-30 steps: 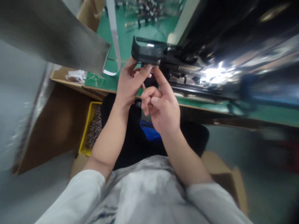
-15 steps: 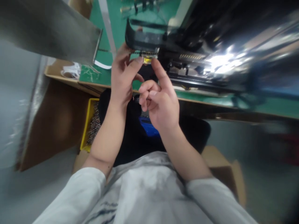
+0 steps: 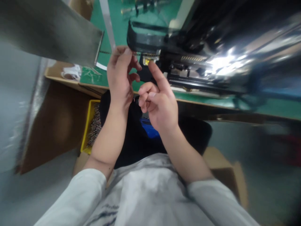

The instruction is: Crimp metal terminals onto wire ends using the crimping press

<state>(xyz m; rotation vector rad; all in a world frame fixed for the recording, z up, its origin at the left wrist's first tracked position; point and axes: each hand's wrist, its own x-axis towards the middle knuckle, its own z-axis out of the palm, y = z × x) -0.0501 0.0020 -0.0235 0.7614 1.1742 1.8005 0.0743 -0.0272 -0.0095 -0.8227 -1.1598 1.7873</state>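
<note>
My left hand (image 3: 120, 69) pinches a thin strip (image 3: 138, 54) of small metal parts between thumb and index finger, just left of a black machine (image 3: 188, 66). Its other fingers curl loosely. The strip runs from the left, behind this hand, towards a small yellow-lit metal part (image 3: 147, 61) on the machine. On the right edge of that part rests the outstretched index fingertip of my right hand (image 3: 163, 103); the remaining fingers are bent, with nothing visible in them. A dark see-through cover (image 3: 145, 39) stands just above the strip.
A grey metal sheet (image 3: 70, 34) juts in from the upper left. Behind the cover, tools lie on the green tabletop (image 3: 127, 25). A yellow bin (image 3: 87, 131) of small parts stands below the table's edge, and an open cardboard box (image 3: 225, 175) is at lower right.
My left hand has moved left along the strip, away from the yellow-lit part. My right index fingertip has shifted slightly left on that part.
</note>
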